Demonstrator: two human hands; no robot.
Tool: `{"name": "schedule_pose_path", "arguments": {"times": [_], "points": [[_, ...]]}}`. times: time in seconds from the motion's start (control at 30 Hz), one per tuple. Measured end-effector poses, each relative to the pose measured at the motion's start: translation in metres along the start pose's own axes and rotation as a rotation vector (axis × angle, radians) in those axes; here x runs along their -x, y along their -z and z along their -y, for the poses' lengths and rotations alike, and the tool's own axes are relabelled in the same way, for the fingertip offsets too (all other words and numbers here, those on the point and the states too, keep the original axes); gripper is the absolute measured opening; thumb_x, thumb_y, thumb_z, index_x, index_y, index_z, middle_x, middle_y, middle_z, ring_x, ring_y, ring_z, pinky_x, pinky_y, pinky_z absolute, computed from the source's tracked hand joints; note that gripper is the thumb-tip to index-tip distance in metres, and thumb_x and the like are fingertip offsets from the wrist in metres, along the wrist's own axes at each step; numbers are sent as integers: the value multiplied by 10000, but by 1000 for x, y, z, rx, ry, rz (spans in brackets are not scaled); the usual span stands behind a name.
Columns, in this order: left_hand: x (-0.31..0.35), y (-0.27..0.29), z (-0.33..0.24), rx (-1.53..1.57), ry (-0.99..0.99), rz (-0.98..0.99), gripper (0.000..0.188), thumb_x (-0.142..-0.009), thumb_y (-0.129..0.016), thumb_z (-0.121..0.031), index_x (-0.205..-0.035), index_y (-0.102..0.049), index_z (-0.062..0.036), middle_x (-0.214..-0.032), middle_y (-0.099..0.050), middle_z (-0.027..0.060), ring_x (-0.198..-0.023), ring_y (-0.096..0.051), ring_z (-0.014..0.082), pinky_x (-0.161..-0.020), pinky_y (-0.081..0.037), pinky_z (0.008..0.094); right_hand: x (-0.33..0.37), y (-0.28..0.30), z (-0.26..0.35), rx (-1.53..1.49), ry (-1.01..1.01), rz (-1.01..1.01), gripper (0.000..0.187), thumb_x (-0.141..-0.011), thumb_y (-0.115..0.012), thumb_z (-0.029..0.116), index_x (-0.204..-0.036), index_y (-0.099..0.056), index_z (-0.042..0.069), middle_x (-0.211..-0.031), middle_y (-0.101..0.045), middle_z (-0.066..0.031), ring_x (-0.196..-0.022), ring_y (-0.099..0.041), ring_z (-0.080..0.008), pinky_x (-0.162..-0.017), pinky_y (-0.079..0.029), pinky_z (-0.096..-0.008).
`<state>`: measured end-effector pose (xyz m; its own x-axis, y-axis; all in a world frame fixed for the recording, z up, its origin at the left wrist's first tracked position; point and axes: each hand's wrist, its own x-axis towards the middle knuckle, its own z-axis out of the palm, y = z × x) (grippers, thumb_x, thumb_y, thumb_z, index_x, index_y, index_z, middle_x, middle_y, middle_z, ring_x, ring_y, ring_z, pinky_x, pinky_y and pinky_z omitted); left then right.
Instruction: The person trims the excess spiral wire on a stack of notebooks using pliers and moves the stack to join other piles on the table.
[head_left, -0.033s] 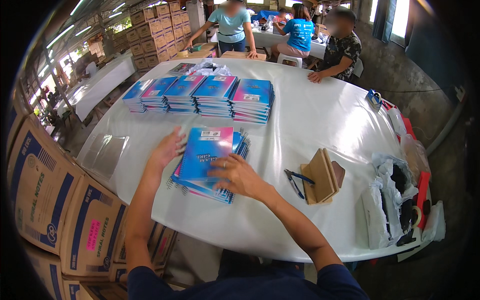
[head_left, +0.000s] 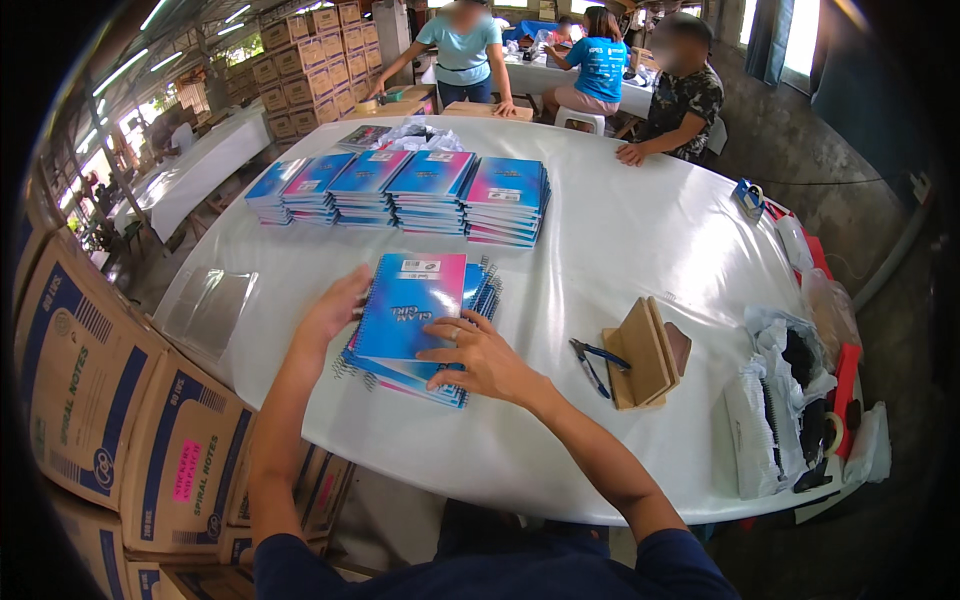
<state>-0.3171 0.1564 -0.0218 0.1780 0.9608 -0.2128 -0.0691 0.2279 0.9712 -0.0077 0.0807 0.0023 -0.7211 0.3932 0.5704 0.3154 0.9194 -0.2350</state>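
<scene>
A blue-and-pink spiral notebook (head_left: 410,325) lies on top of a loose, uneven pile of similar spiral notebooks (head_left: 488,290) in front of me. At its wire-bound left edge is my left hand (head_left: 338,303), fingers stretched out and holding nothing; whether they touch the wire I cannot tell. My right hand (head_left: 480,358) rests with spread fingers on the lower right of the top cover. Farther back stand several neat stacks of the same notebooks (head_left: 430,175) in a row.
Right of the pile are dark-handled pliers (head_left: 600,365) and a brown wooden block stand (head_left: 642,360). Wrapped black wire coils (head_left: 775,400) lie at the right edge. A clear plastic sheet (head_left: 210,305) is at left, beside cartons (head_left: 180,455). Two people stand or sit at the table's far side.
My left hand has shifted slightly, with its fingers closer together beside the wire edge. The right hand has settled on the cover, and the top notebook sits a little straighter.
</scene>
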Motion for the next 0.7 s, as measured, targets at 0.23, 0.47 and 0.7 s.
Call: {"name": "schedule_pose_path", "arguments": {"times": [0.23, 0.47, 0.7], "points": [[2, -23, 4, -31, 26, 126, 682, -951, -528, -456, -1470, -295, -79, -1338, -525, 126, -1165, -548, 221, -998, -439, 379, 26, -27, -56, -641, -903, -437, 756, -974, -428, 497, -1439, -262, -75, -1511, -234, -271, -1426, -201, -351, -1158, -167, -392], [-16, -45, -2, -229, 95, 136, 719, -979, -459, -458, -1523, -136, -116, -1498, -319, 151, -1342, -369, 261, -1062, -365, 355, -10, -86, -96, -493, -893, -416, 972, -940, -352, 625, -1452, 32, -105, -1516, -28, -348, -1434, -50, -427, -1156, -133, -448], [-2, 3, 20, -714, -196, -173, 664, -984, -460, -381, -1511, -181, -89, -1532, -225, 224, -1429, -215, 328, -1154, -169, 370, -40, -22, -71, -180, -847, -117, 868, -947, -399, 578, -1471, -108, -49, -1476, -85, -401, -1402, -130, -492, -1069, -168, -653]]}}
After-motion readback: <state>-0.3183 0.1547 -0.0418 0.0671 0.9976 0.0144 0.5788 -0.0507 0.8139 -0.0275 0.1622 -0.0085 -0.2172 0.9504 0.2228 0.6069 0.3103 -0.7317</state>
